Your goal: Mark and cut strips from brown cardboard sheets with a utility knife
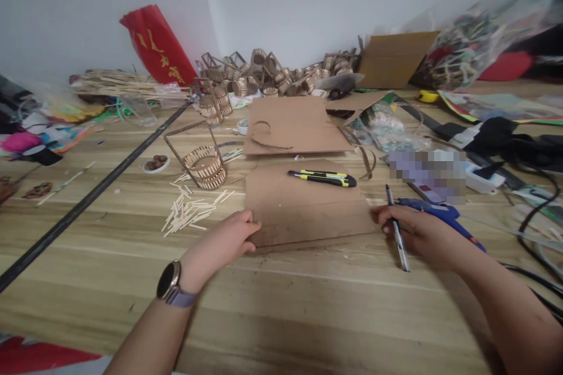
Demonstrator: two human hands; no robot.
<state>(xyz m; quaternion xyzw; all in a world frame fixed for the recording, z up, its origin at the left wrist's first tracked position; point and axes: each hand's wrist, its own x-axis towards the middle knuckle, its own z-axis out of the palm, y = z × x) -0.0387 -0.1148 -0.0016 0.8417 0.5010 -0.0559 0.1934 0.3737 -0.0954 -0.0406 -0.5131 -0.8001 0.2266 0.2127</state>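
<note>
A brown cardboard piece (308, 217) lies flat in front of me. My left hand (235, 231) grips its near left corner between thumb and fingers. At the right edge my right hand (409, 222) has a black-and-white pen (399, 240) held in its fingers, the fingertips touching the cardboard. A yellow-and-black utility knife (323, 178) rests on the sheet. Behind it sits a larger cardboard sheet (299, 120) with a curled brown strip (268, 142) on top. To the left stands a small stick basket (204, 167) with a tall handle, beside scattered short sticks (189, 211).
A blue glue gun (435, 214) lies just beyond my right hand, near a white power strip (481, 179). A long dark bar (97, 190) crosses the table's left side. Several small baskets (264, 73) are piled along the wall, left of an open box (398, 58).
</note>
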